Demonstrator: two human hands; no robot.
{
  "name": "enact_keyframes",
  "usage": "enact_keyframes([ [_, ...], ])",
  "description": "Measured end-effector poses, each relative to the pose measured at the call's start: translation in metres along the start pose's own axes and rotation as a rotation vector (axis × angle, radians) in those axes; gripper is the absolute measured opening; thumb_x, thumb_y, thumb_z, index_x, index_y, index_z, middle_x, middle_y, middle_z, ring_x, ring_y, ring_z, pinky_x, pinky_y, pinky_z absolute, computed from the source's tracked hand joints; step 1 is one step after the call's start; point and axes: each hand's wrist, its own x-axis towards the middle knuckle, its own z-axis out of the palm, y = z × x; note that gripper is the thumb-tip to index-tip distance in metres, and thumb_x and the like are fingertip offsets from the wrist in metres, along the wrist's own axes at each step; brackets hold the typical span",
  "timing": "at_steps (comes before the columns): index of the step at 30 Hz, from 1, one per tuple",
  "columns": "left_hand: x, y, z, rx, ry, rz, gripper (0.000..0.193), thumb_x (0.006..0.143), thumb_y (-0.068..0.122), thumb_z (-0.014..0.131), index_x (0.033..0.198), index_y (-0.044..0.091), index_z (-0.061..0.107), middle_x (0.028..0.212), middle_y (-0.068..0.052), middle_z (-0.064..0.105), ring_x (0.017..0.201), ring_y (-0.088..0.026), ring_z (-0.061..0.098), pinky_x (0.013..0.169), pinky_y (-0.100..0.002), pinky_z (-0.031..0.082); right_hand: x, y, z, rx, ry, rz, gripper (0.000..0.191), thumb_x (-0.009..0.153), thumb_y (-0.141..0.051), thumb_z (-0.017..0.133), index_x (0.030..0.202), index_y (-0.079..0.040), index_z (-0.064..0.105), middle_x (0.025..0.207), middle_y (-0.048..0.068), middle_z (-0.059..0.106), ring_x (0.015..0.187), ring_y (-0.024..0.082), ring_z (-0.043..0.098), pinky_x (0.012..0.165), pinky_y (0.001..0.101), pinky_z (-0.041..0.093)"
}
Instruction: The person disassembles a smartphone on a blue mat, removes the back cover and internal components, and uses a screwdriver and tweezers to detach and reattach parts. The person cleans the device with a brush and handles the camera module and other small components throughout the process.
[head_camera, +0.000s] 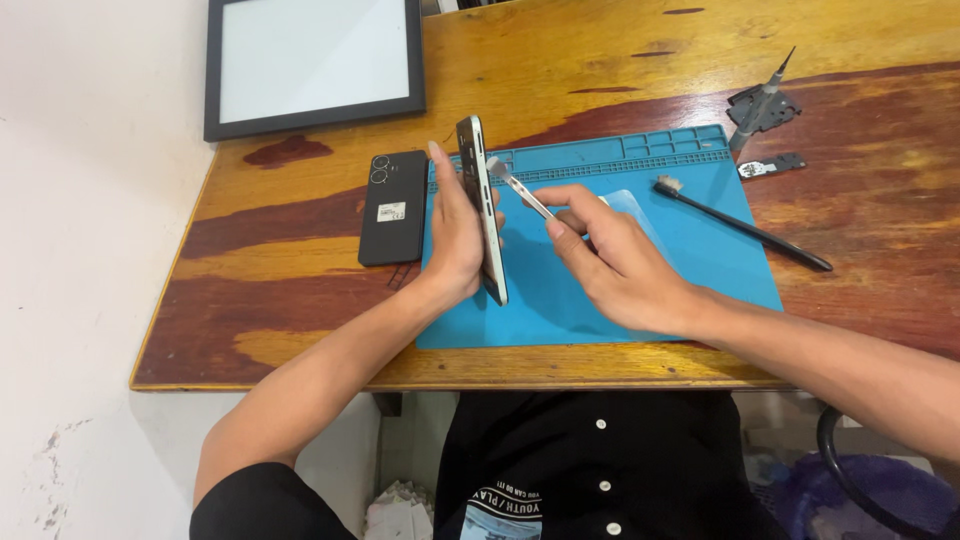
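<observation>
Head view: we look down on a phone held upright on its long edge over a blue work mat. Our left hand braces it from behind, fingers wrapped flat against its back, palm low near the mat. Our right hand sits just right of the phone, fingers pinched narrow around a thin metal pry tool whose flat tip touches the phone's upper side edge. We judge this as the prying step, the tip working at the seam; the move ahead calls for a steady brace and gentle, shallow leverage along that edge.

The phone looks slim, with a pale metallic rim and small dark slots. The mat is matte, rubbery, with moulded compartments along its far side. Left of the phone, a black back cover lies flat on the bench, which is glossy wood streaked red and yellow. Right of the phone lies a long black brush; farther right, a screwdriver and small dark parts. Beyond, left, a black-framed white panel.
</observation>
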Motion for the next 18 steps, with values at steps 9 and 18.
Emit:
enact_keyframes([
  [9,0.0045,-0.0025,-0.0022,0.138,-0.014,0.062,0.081,0.097,0.072,0.019,0.098,0.010,0.071,0.064,0.000,0.049,0.053,-0.008,0.045,0.047,-0.025,0.038,0.0003,0.0015,-0.0045,0.100,-0.110,0.034,0.026,0.108,-0.016,0.046,0.132,-0.007,0.051,0.070,-0.001,0.052,0.061,0.005,0.046,0.053,0.0261,0.040],
  [18,0.0010,-0.0029,-0.0042,0.016,-0.070,0.195,0.059,0.106,0.056,0.036,0.094,0.006,0.065,0.070,0.001,0.056,0.060,-0.006,0.047,0.053,-0.025,0.040,0.0026,0.0000,0.0046,0.108,-0.111,-0.027,0.030,0.109,-0.018,0.045,0.134,-0.007,0.056,0.063,-0.005,0.036,0.056,0.006,0.033,0.049,0.0258,0.031],
])
